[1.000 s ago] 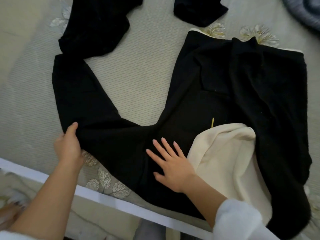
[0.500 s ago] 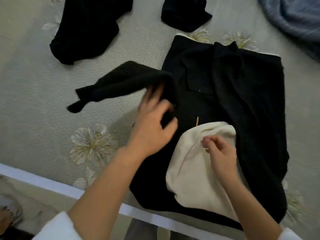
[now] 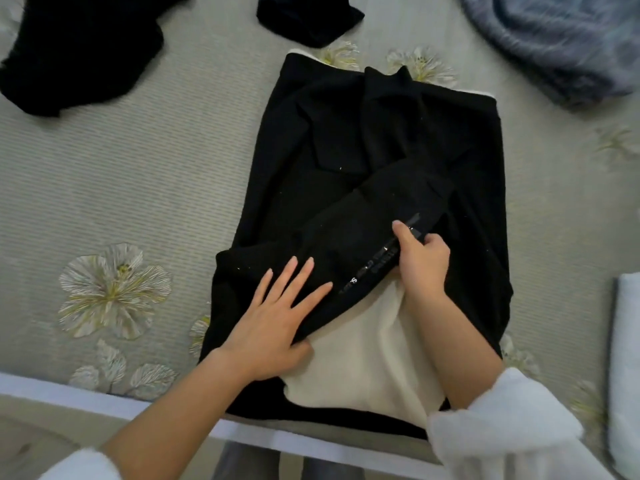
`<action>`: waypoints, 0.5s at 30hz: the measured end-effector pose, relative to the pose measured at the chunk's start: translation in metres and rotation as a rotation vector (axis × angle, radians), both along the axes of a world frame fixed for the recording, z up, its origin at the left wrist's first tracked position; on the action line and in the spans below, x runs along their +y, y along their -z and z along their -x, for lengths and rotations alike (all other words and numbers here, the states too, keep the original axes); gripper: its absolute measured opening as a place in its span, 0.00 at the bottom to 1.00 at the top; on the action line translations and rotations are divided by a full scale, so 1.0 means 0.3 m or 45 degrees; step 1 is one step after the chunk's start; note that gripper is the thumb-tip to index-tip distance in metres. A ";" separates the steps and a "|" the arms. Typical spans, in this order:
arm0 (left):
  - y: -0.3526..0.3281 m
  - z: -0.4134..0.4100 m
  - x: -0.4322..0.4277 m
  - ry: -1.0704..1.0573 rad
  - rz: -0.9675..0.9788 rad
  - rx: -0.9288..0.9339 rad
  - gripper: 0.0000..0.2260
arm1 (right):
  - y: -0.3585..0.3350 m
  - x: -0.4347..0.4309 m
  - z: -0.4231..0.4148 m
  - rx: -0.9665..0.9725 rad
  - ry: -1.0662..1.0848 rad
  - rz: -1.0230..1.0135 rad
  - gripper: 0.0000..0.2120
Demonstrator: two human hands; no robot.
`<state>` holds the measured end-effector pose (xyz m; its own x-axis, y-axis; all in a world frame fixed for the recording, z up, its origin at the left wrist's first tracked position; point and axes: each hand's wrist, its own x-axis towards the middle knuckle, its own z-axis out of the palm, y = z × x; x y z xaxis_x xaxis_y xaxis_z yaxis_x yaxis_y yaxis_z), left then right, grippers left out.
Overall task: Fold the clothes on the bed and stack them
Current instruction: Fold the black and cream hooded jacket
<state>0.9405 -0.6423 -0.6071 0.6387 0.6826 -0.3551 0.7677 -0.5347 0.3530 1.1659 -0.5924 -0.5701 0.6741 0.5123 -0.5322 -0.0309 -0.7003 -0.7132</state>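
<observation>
Head view: left hand [image 3: 277, 317] presses flat on the sleeve [image 3: 374, 216], right hand [image 3: 420, 261] pinches its edge; the sleeve runs diagonally from left hand past right, across the coat [image 3: 311, 150] on the bed [image 3: 138, 168].

Flowered bed [image 3: 138, 174] with black coat [image 3: 346, 133] and blanket [image 3: 554, 39]

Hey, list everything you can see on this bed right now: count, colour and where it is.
Black coat: one, black with cream lining, bed centre.
Sleeve: one, black, laid across coat.
Large garment: one, black, top left.
Small garment: one, black, top centre.
Fuzzy blanket: one, blue-grey, top right.
Folded cloth: one, pale, right edge.
Bed cover: one, grey-green with flowers, beneath everything.
Left hand: one, flat on sleeve.
Right hand: one, fingers gripping sleeve edge.
</observation>
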 end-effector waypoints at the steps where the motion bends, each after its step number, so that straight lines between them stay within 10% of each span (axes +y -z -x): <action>1: -0.011 0.004 -0.001 -0.027 -0.019 -0.029 0.37 | -0.011 0.035 -0.004 -0.018 -0.054 -0.062 0.13; 7: -0.028 -0.018 -0.040 -0.438 -0.007 -0.249 0.26 | -0.122 0.153 -0.138 -0.345 -0.120 -0.635 0.06; 12: 0.058 -0.039 -0.119 -0.370 0.029 0.090 0.28 | 0.005 0.023 -0.202 -0.549 -0.225 0.139 0.34; 15: 0.062 -0.040 -0.111 -0.389 -0.046 0.050 0.29 | 0.050 -0.096 -0.077 -0.942 -0.813 -0.034 0.36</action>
